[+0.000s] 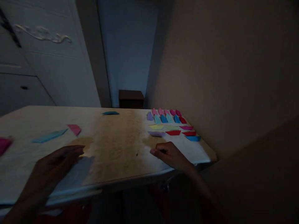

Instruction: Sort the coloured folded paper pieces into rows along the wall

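Observation:
Folded paper pieces, some boat-shaped, lie on the pale table. My left hand (59, 160) is over the table's left side with fingers and thumb drawn together; I see nothing in it. Just beyond it are a pink folded paper (74, 129) and a long light-blue folded paper (50, 136). On the right, my right hand (170, 152) is curled closed, thumb against the fingers, with nothing visible in it. Nearest to it are a lilac paper boat (156, 134), a red paper boat (173, 133) and a blue paper boat (193, 138). Neither hand touches a paper.
Several pink, blue and other coloured papers (163, 118) form rows at the back right. A teal paper (110, 113) lies at the far edge, a magenta one (4, 145) at far left. A wall (221, 77) borders the right; a brown cabinet (131, 95) stands behind the table (116, 149).

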Motion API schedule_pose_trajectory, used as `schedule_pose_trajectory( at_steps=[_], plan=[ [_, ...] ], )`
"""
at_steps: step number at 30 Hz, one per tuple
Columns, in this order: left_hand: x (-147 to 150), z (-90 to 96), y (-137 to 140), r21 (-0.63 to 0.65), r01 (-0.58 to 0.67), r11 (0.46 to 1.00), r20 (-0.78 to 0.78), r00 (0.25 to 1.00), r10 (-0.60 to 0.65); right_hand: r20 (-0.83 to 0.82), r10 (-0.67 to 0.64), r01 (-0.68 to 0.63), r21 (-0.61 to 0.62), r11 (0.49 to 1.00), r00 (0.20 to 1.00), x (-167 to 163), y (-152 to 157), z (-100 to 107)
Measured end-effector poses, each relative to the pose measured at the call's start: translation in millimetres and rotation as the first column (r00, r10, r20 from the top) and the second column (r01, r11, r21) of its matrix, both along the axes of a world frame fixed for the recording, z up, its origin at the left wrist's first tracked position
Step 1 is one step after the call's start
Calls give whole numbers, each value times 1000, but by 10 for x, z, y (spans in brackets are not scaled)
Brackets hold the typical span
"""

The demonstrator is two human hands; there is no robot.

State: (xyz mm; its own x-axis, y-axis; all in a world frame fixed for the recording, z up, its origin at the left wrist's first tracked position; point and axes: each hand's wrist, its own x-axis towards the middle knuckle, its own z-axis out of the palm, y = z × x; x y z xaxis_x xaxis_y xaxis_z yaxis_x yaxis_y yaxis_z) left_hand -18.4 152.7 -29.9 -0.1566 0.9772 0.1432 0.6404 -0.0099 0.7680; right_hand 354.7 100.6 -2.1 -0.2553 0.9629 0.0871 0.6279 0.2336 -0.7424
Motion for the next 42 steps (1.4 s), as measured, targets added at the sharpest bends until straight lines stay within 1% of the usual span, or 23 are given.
schedule_pose_trajectory(
  at_steps=[2, 3, 5, 7, 9, 11, 13, 15, 16, 17, 19, 21, 23, 24, 26, 27, 29, 33, 35, 38, 40, 42],
  plan=[
    [62, 77, -35, -48, 44, 998, 56, 998, -41, -35, 64, -65, -31, 997, 997, -188, 106, -58],
    [85, 104, -44, -22, 44, 999, 97, 994, -42, -45, 83, -85, -30, 996, 995, -272, 158, -100],
    [110, 124, -47, 1, 84, 996, 182, 980, -83, -39, 87, -87, 3, 996, 995, -411, 243, -192],
    [111, 109, -39, 24, 115, 993, 237, 964, -117, 6, 57, -57, 65, 996, 998, -505, 290, -270],
    [103, 81, -34, 38, 139, 990, 250, 957, -144, 76, 36, -46, 132, 990, 996, -549, 296, -320],
    [92, 58, -33, 52, 161, 986, 247, 954, -169, 132, 53, -75, 175, 982, 990, -552, 275, -342],
    [65, 42, -24, 68, 187, 980, 232, 952, -198, 142, 81, -108, 193, 975, 987, -531, 249, -350],
    [1, 32, 4, 92, 202, 975, 172, 961, -215, 123, 93, -115, 191, 975, 988, -510, 234, -352],
    [-48, 29, 28, 115, 201, 973, 114, 970, -214, 113, 91, -111, 187, 976, 989, -503, 231, -352],
    [-109, 28, 58, 146, 190, 971, 32, 980, -197, 109, 87, -106, 183, 977, 990, -501, 230, -351],
    [-257, 36, 138, 208, 149, 967, -175, 978, -113, 118, 76, -97, 179, 979, 990, -506, 230, -348],
    [-418, 64, 237, 216, 93, 972, -385, 923, -3, 134, 69, -93, 182, 979, 989, -517, 229, -341],
    [-561, 113, 344, 167, 34, 985, -534, 843, 61, 144, 60, -86, 188, 978, 988, -526, 225, -332],
    [-619, 142, 397, 126, 12, 992, -595, 801, 66, 146, 56, -83, 191, 978, 988, -529, 223, -328],
    [-703, 200, 493, 19, -9, 1000, -687, 726, 20, 150, 54, -82, 193, 978, 987, -529, 222, -324],
    [-732, 226, 534, -23, -12, 1000, -710, 705, -8, 149, 55, -84, 193, 978, 987, -527, 224, -324],
    [-768, 262, 590, -74, -6, 997, -727, 685, -50, 145, 55, -82, 191, 978, 988, -522, 230, -329],
    [-802, 292, 583, -85, 2, 996, -742, 668, -65, 149, 56, -85, 194, 977, 987, -513, 240, -349],
    [-806, 313, 524, -65, -2, 998, -755, 654, -48, 157, 51, -85, 216, 973, 986, -510, 240, -356],
    [-768, 378, 409, -9, 0, 1000, -791, 612, -7, 162, 47, -87, 252, 964, 986, -511, 235, -360],
    [-701, 443, 335, 35, 23, 999, -812, 584, 15, 169, 54, -99, 269, 958, 984, -513, 232, -362],
    [-598, 514, 269, 73, 66, 995, -818, 575, 22, 185, 57, -108, 282, 953, 981, -516, 230, -365]
  ],
)
